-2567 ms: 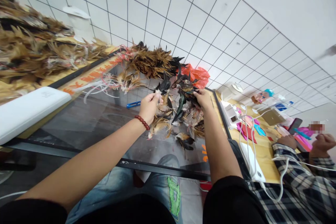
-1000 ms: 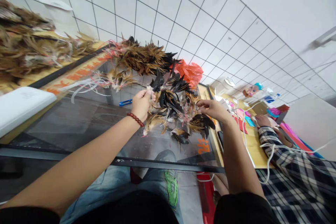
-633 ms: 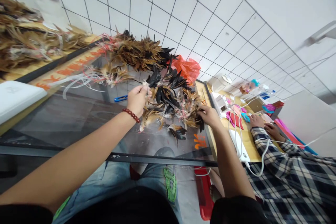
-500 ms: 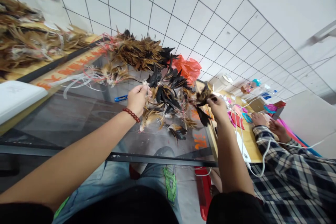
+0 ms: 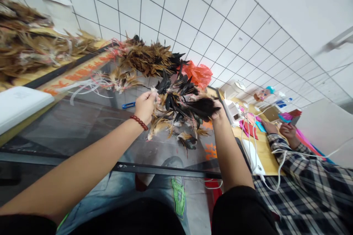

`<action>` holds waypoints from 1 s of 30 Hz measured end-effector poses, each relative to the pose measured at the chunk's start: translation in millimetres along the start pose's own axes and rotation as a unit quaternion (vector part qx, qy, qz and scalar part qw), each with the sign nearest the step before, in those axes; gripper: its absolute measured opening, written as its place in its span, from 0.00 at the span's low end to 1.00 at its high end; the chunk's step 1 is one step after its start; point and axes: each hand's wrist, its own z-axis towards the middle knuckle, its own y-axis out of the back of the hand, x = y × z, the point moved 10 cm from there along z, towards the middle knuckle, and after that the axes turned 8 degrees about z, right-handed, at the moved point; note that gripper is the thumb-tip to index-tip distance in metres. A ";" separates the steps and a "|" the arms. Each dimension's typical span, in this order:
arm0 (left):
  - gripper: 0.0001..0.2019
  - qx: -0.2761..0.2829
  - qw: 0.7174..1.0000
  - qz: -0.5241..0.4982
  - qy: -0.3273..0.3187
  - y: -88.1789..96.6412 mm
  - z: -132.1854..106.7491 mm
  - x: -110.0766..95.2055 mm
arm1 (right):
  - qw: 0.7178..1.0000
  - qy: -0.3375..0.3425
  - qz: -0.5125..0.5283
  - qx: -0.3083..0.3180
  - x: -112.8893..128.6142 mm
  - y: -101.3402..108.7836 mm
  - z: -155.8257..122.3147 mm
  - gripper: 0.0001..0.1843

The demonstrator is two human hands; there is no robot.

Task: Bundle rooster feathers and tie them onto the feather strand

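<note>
My left hand (image 5: pixel 145 105), with a red bead bracelet on its wrist, is closed on the quill ends of a bunch of dark feathers (image 5: pixel 176 97) held above the glass table (image 5: pixel 82 132). My right hand (image 5: pixel 217 112) is mostly hidden behind a dark tuft of feathers (image 5: pixel 202 106) that it grips and carries toward the bunch. Loose brown and black feathers (image 5: pixel 187 140) lie on the glass below both hands.
A long brown feather strip (image 5: pixel 146 58) and white and pink strings (image 5: pixel 88 86) lie further back on the glass. A blue clip (image 5: pixel 128 105), an orange bag (image 5: pixel 198 73) and a white box (image 5: pixel 19 104) are nearby. At the right a person's plaid sleeve (image 5: pixel 303 176) rests beside white cables (image 5: pixel 256 154).
My right hand picked a tuft of feathers from the pile on the glass, lifted it and brought it left toward the bunch. My left hand stayed closed on the bunch.
</note>
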 end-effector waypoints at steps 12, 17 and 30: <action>0.07 0.012 1.000 0.012 -0.004 -0.4 1.6 7.9 | 0.974 0.068 -0.212 -0.036 15.4 16.3 -44.3 0.24; 0.07 0.019 1.000 0.013 0.005 -3.3 -1.3 7.8 | 0.911 0.087 -0.402 -0.034 11.8 -2.9 -46.8 0.27; 0.08 0.004 1.000 0.004 0.004 -2.0 -4.1 -1.4 | 0.992 -0.062 0.056 -0.097 26.7 42.4 -11.6 0.13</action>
